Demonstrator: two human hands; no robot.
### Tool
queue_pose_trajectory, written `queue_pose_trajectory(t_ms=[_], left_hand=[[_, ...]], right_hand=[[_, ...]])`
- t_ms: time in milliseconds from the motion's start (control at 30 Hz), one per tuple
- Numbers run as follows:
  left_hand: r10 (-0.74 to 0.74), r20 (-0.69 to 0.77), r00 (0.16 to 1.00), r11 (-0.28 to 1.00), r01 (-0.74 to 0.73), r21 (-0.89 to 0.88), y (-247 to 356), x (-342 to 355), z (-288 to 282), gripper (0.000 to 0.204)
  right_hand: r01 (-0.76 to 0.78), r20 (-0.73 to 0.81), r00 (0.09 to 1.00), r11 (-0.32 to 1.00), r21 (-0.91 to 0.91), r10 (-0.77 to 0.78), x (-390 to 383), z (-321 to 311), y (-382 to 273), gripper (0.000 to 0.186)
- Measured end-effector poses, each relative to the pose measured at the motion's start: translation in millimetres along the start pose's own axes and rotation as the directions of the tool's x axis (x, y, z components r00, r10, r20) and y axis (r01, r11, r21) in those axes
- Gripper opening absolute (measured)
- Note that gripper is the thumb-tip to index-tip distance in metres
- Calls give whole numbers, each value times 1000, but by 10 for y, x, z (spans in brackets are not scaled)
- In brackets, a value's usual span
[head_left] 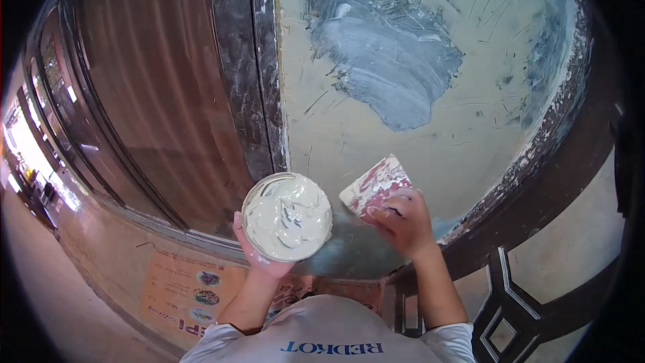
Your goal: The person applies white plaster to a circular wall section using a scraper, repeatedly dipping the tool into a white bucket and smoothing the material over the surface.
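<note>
My left hand (267, 262) holds up a round tub of white putty (287, 218) from beneath, its fingers curled round the side. The putty has a wet, swirled surface. In my right hand (405, 223) is a flat red putty scraper (381, 187), smeared with white putty, its broad edge pointing up and left. Scraper and tub are apart, with the scraper to the right of the tub. Ahead stands a pale yellowish wall panel (349, 138) with a grey-white filled patch (386, 60) and many scratches; neither hand touches it.
To the left is a dark glossy door or panel (148, 81) beside a worn dark frame (262, 60). A dark moulding with flaking white paint (544, 138) edges the wall on the right. A dark patterned frame (521, 289) stands lower right. An orange printed sheet (175, 289) lies on the floor.
</note>
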State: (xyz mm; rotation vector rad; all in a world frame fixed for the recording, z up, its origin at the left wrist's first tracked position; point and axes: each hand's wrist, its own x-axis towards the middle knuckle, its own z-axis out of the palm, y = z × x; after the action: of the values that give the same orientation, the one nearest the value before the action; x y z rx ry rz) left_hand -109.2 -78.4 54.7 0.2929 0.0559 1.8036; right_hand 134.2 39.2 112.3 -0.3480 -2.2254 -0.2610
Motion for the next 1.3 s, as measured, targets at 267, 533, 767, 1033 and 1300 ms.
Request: queue_pose_trajectory(t_ms=[267,533,767,1033,1300], left_hand=[[53,-3,999,997,-52,62,-107,36,22,84],[-36,92,995,994,26,102,-323,-19,-85,88],[-2,32,999,987,-3,161,-466,-49,-92,90],[96,75,993,965,-112,239,-820,-86,-62,90],[125,18,992,958,-125,259,-1125,-90,-108,91]], right_hand=[[-282,-45,951,921,268,305,150,-146,50,34],[-675,459,714,343,653,530,134,138,326,40],[-653,305,752,600,461,584,103,-201,407,43],[-440,204,895,859,263,396,185,-468,331,41],[-302,139,951,930,211,278,73,-609,447,43]])
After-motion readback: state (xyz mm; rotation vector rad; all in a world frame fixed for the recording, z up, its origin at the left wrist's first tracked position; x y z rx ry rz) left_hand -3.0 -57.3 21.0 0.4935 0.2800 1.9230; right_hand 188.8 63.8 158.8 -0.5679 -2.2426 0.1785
